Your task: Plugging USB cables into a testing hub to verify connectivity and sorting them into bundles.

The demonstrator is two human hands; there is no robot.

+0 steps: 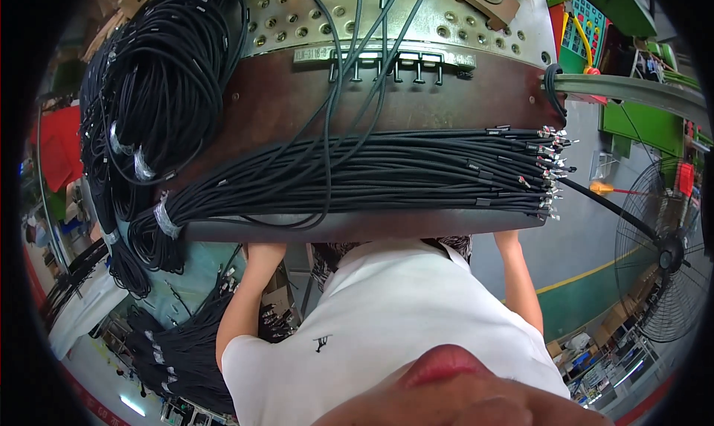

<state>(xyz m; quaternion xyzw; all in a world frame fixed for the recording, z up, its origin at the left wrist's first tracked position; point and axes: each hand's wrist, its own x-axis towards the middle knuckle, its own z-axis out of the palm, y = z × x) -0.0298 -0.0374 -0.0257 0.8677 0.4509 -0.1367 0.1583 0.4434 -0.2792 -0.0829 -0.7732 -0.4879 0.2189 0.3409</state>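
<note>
At six o'clock under the brown worktable (297,106), both hands are hidden, their grip impossible to tell; the cable bundle (372,169) awaits handling.

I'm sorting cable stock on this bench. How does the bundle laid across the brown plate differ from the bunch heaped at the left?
The straight bundle lies flat across the brown plate, its strands side by side, its metal ends fanned out at the right. The coiled bunch is looped in a heap and spills over the plate's left edge, showing no bare ends. Both are thin black cables with pale wraps. Both hands are hidden under the plate's near edge.
</note>
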